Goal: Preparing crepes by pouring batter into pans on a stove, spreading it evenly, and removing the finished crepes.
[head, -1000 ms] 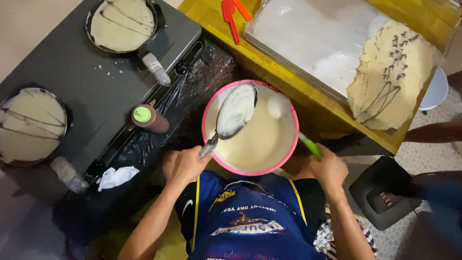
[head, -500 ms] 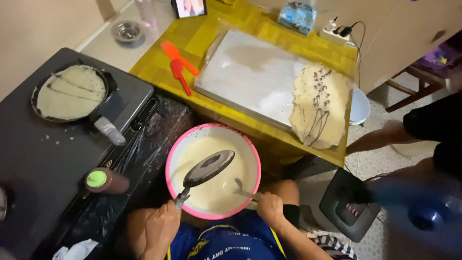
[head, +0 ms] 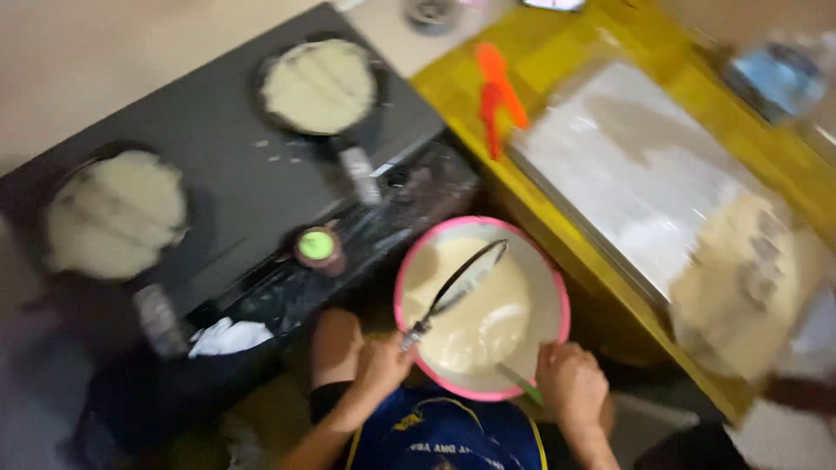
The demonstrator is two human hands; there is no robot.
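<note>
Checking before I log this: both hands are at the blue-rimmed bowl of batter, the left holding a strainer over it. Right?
Not quite. In the head view the bowl has a pink rim, not blue. The left hand does hold the strainer over the batter, and the right hand is at the rim.

Left hand [head: 380,365] curled into a fist, fingers wrapped tight around a thin handle, thumb side up, low in the view and close to the body. Left forearm bent in from the lower left, wrist turned a little inward, with a dark band around the arm near the elbow. Right hand [head: 570,385] knuckles up, fingers closed in a pinch on a thin green stick, right forearm running down and out of view.
</note>
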